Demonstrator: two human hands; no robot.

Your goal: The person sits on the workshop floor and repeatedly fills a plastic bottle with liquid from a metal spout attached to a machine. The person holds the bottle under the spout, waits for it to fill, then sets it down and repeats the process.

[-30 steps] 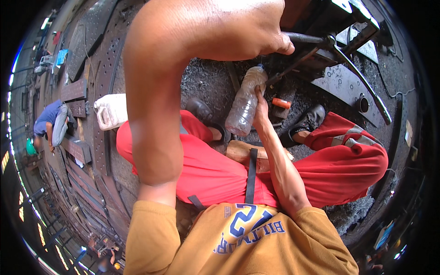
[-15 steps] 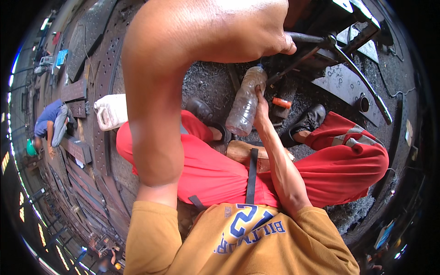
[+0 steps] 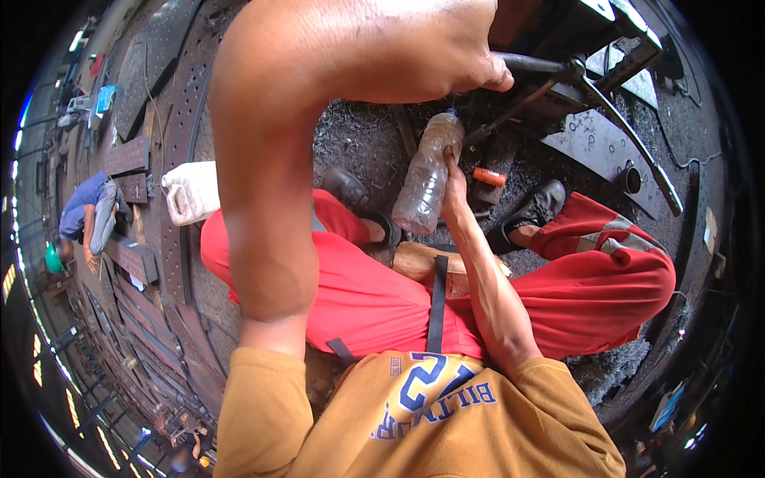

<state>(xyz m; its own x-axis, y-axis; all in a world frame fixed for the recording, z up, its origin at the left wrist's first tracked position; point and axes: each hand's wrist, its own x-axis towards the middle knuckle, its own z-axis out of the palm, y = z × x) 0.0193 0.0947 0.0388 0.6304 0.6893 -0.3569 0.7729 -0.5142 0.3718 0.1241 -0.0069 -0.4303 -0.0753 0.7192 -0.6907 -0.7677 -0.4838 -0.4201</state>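
Observation:
My left arm arches across the upper part of the view. At its end my left hand (image 3: 458, 52) is closed around the end of a dark metal lever (image 3: 530, 64). This lever joins a hub with other handle arms on a dark machine (image 3: 542, 28). Below, my right hand (image 3: 454, 191) grips a clear, ribbed plastic bottle (image 3: 426, 179), tilted with its narrow top toward the machine. The bottle's tip lies just under my left wrist, by a slanting rod. Most of my right hand's fingers are hidden behind the bottle.
An orange cylinder (image 3: 488, 177) lies right of the bottle among metal shavings. A white jug (image 3: 191, 193) stands left of my knee. A wooden block (image 3: 430, 267) sits between my legs. Drilled steel plates (image 3: 602, 147) lie around. A person (image 3: 92, 211) in a green helmet bends at far left.

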